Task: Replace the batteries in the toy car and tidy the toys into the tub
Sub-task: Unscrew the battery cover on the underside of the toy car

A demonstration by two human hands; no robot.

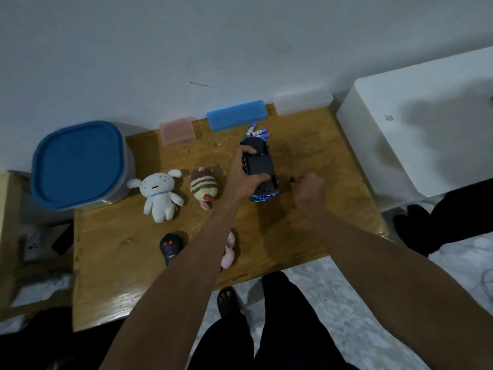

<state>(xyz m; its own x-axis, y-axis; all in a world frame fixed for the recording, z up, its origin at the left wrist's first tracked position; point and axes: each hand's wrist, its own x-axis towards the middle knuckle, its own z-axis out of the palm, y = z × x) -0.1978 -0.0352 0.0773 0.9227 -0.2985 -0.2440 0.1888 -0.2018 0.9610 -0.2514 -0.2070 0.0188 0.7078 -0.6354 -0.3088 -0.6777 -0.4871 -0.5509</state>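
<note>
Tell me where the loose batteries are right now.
The loose batteries lie at the table's far edge in the head view, between the blue rectangular plastic case and the upturned blue-and-black toy car.

On the table (266,244), the toy car (260,166) lay underside up, right of centre. The left hand (244,177) gripped it from the left; the right hand (309,189) was just to its right. The batteries (257,132) lay just behind the car, and behind them three cases stood against the wall (186,49). Two soft toys (160,193) lay left of the car, the remote control (170,247) nearer the front edge. The lidded tub (77,164) stood at the table's far left corner.
</note>
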